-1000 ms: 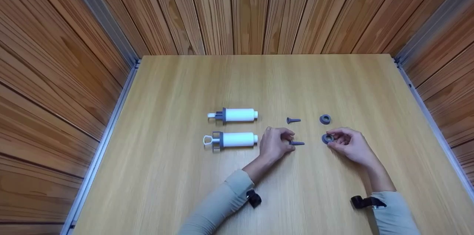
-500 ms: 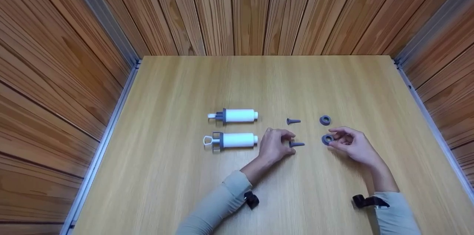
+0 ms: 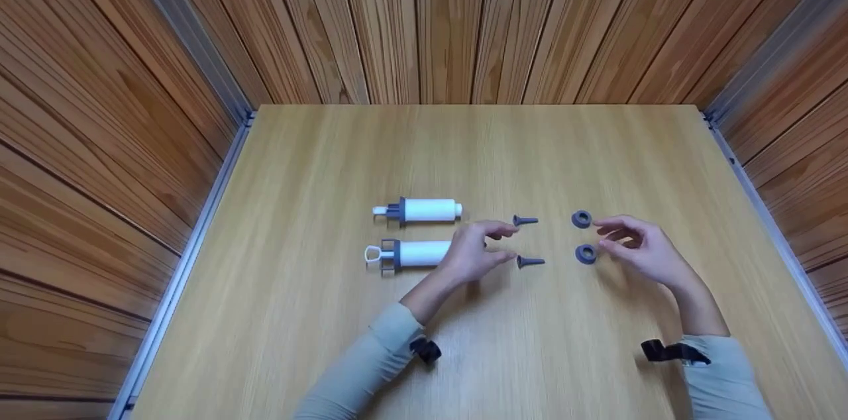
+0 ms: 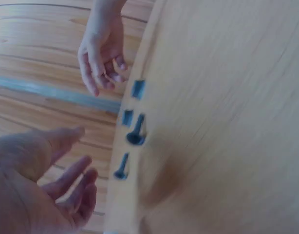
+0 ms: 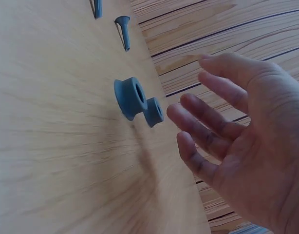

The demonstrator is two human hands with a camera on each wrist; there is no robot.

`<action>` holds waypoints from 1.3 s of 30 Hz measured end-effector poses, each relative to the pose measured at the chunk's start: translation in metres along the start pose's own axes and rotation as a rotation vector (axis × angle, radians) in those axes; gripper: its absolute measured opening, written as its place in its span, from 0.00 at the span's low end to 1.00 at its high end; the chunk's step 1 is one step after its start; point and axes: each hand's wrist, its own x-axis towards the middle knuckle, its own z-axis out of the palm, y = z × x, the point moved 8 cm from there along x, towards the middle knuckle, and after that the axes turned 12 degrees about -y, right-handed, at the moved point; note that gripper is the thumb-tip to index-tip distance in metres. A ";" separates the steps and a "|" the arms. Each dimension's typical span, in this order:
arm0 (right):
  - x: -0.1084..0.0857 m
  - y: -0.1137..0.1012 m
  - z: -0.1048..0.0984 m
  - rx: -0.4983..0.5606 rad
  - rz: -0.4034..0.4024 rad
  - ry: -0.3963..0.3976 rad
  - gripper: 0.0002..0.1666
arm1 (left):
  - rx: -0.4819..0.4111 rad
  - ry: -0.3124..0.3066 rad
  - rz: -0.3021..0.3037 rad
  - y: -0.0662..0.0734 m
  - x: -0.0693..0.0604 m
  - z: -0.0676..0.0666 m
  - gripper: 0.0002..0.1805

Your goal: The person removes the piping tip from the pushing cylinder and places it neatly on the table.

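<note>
My left hand (image 3: 469,254) hovers over the front end of the near white syringe-like tube (image 3: 424,254), covering its tip. Its thumb and fingers are apart and hold nothing. Just right of them lies the near grey nozzle (image 3: 530,262), flared at one end; a matching far nozzle (image 3: 525,220) lies behind it. My right hand (image 3: 641,249) is held beside two grey flanged rings, the near ring (image 3: 585,254) and the far ring (image 3: 581,219). In the right wrist view, its loosely bent fingers stand apart from the larger-looking ring (image 5: 130,99).
A second white tube (image 3: 429,210) with a grey collar lies behind the first, parallel to it. All parts rest on the wooden table (image 3: 298,340). Plank walls (image 3: 444,22) with grey metal corner rails (image 3: 182,29) enclose the back and sides.
My left hand has let go of the near nozzle and drawn back left over the tube. The right hand has released the near ring and shifted slightly right. The parts stay in their rows.
</note>
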 end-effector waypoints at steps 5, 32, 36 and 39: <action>0.004 -0.009 -0.005 0.009 -0.072 0.007 0.19 | 0.032 -0.014 0.071 0.009 -0.017 -0.028 0.26; 0.005 -0.003 -0.051 -0.066 -0.089 0.010 0.24 | 0.066 0.099 0.001 -0.053 -0.107 -0.178 0.25; 0.009 -0.009 -0.063 -0.107 -0.073 0.005 0.26 | 0.133 0.142 0.018 -0.050 -0.113 -0.199 0.25; 0.011 -0.016 -0.072 -0.135 -0.054 0.008 0.26 | 0.149 0.162 0.011 -0.048 -0.115 -0.214 0.25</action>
